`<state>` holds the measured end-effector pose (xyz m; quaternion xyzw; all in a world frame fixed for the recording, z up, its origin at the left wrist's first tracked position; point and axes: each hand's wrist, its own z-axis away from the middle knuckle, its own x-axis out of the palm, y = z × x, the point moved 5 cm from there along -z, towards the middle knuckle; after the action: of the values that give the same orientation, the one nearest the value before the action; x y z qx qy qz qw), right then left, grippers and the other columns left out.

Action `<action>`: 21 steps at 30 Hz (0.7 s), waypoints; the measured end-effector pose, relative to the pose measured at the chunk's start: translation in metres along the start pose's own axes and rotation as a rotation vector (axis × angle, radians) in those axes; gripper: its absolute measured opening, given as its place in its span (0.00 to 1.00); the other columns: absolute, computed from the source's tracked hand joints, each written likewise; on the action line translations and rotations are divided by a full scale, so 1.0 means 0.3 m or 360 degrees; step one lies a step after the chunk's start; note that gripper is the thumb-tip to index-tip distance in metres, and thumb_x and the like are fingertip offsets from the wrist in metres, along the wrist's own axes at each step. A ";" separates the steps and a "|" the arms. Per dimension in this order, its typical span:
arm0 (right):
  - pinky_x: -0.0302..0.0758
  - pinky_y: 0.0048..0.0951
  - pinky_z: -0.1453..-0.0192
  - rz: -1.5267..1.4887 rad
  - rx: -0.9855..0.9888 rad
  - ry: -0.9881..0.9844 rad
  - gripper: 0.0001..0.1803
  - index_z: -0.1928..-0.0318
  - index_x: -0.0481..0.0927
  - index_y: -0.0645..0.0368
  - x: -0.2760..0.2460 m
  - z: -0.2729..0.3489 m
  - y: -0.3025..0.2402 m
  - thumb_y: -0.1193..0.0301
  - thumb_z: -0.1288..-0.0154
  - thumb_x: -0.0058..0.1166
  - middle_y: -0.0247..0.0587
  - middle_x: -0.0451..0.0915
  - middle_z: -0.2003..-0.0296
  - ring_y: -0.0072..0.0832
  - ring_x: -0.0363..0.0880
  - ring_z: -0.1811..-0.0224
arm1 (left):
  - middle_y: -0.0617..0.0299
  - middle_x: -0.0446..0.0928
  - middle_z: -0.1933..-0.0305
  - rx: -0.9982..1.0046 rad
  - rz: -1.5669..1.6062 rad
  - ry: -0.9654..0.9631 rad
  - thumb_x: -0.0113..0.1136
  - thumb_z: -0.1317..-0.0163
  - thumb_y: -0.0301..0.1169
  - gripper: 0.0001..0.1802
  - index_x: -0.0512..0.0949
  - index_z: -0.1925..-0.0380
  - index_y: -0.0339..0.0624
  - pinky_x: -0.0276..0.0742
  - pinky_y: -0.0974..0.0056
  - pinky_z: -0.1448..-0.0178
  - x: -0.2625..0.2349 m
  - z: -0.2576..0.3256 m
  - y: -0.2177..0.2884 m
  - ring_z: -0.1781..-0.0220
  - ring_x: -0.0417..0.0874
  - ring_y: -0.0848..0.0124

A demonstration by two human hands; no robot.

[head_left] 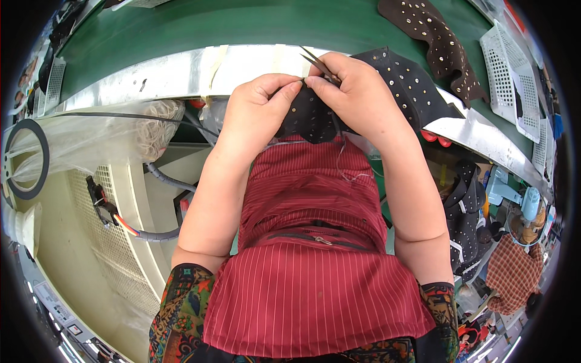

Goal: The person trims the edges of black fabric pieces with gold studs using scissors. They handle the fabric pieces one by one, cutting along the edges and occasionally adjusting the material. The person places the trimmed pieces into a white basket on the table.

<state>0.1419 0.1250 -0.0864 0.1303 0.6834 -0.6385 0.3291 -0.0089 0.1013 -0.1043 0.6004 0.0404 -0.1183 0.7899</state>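
My left hand (260, 109) is closed, thumb and fingertips pinching the edge of a black fabric piece (313, 118) dotted with small metal eyelets or studs. My right hand (357, 85) meets it at the same edge, also in a pinch. A thin black tool with two pointed blades (316, 62) lies within the right hand, its tips pointing up and left; its kind, snips or tweezers, cannot be told. The fabric hangs over my lap, above a dark red striped apron (315, 296). Another part of dotted black fabric (399, 81) spreads beyond my right wrist.
A white metal ledge (145, 78) edges the green work surface (181, 30). On it lies a brown dotted piece (436, 45), near a white perforated basket (514, 85). Clear plastic film (78, 139) and a cable (160, 235) are at left; a small blue fan (530, 206) stands right.
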 end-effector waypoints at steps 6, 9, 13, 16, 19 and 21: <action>0.68 0.27 0.66 -0.0146 -0.0001 -0.0065 0.08 0.67 0.74 0.66 0.001 0.009 0.002 0.72 0.40 0.54 0.40 0.73 0.77 0.25 0.68 0.74 | 0.66 0.80 0.64 -0.0014 -0.0232 -0.0315 0.58 0.38 0.29 0.13 0.79 0.55 0.35 0.71 0.75 0.58 -0.010 -0.009 0.034 0.64 0.75 0.82; 0.66 0.24 0.68 -0.0083 -0.0086 -0.0054 0.08 0.63 0.76 0.65 0.004 0.016 -0.003 0.73 0.41 0.55 0.35 0.71 0.78 0.20 0.66 0.75 | 0.64 0.81 0.61 0.0002 -0.0185 -0.0446 0.57 0.38 0.28 0.14 0.78 0.53 0.34 0.72 0.74 0.54 -0.005 -0.032 0.019 0.60 0.77 0.81; 0.71 0.32 0.66 -0.0282 0.0069 -0.0097 0.14 0.59 0.77 0.64 -0.039 0.037 -0.014 0.67 0.42 0.55 0.47 0.77 0.75 0.37 0.75 0.73 | 0.61 0.80 0.58 -0.0094 -0.0045 -0.0415 0.56 0.38 0.26 0.15 0.77 0.52 0.32 0.73 0.72 0.50 -0.005 -0.035 -0.010 0.57 0.78 0.78; 0.71 0.32 0.66 -0.0094 0.0148 -0.0162 0.15 0.58 0.77 0.65 -0.078 0.064 -0.013 0.68 0.43 0.56 0.45 0.76 0.75 0.37 0.74 0.73 | 0.60 0.80 0.56 -0.0109 0.0164 -0.0473 0.54 0.37 0.25 0.15 0.77 0.52 0.32 0.73 0.72 0.50 0.007 -0.027 -0.016 0.56 0.79 0.77; 0.72 0.33 0.64 0.0003 0.0164 -0.0110 0.16 0.57 0.76 0.64 -0.090 0.078 -0.026 0.67 0.43 0.56 0.46 0.77 0.74 0.39 0.77 0.71 | 0.60 0.80 0.57 -0.0133 0.0212 -0.0441 0.54 0.37 0.24 0.14 0.77 0.52 0.33 0.73 0.73 0.50 0.017 -0.031 -0.032 0.57 0.79 0.77; 0.73 0.34 0.62 0.0099 0.0189 -0.0055 0.16 0.57 0.76 0.64 -0.089 0.086 -0.036 0.67 0.43 0.56 0.46 0.78 0.72 0.39 0.78 0.69 | 0.60 0.80 0.57 -0.0117 0.0224 -0.0402 0.53 0.37 0.24 0.15 0.77 0.51 0.33 0.74 0.73 0.51 0.016 -0.035 -0.027 0.57 0.79 0.77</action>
<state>0.1626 0.1051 -0.0607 0.1596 0.6342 -0.6695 0.3523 -0.0053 0.1087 -0.1157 0.5527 -0.0971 -0.1358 0.8165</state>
